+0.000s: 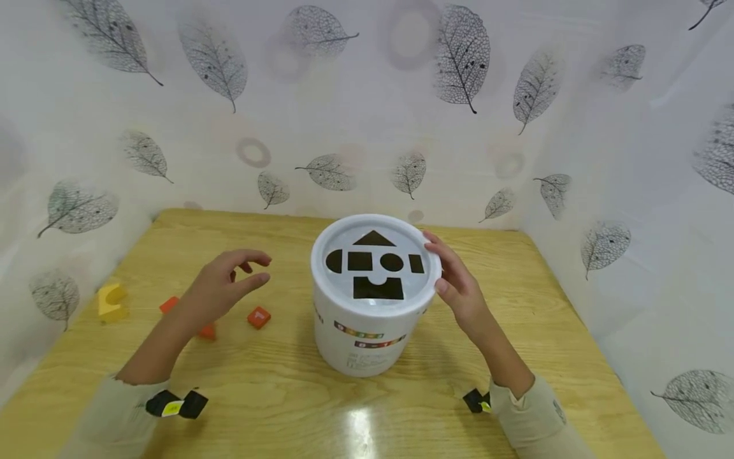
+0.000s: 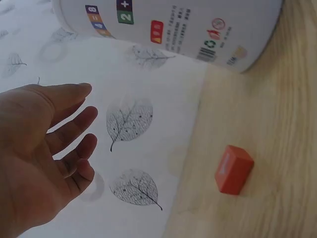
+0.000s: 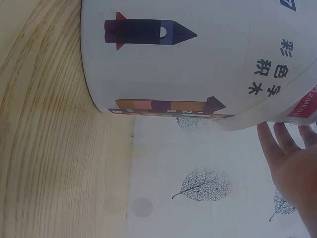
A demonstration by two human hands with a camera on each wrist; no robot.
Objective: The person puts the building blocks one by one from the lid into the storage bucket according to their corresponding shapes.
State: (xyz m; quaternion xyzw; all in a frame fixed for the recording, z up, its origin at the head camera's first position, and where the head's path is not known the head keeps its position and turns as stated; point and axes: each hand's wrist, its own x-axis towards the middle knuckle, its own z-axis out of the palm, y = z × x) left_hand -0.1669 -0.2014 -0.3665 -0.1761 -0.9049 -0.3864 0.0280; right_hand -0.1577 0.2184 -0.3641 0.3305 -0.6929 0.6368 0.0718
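A white cylindrical bucket [image 1: 358,344] stands upright, its lid [image 1: 378,306] cut with dark openings: triangle, half circle, square, circle, narrow rectangle and a notched block. My right hand [image 1: 460,284] touches the lid's right edge, its extended fingers and thumb spread along the rim. In the right wrist view, fingertips meet the lid's edge. Left of the bucket, my left hand [image 1: 226,280] hovers over the table with loosely bent fingers and nothing in them. Below it lies a small orange-red block [image 1: 259,317] with a pale mark on top, also seen in the left wrist view.
More orange-red blocks [image 1: 208,331] lie partly hidden behind the left forearm. At the table's left edge sits a yellow notched block [image 1: 111,303]. Leaf-patterned white sheeting [image 1: 355,127] encloses the wooden table [image 1: 275,408] at the back and sides.
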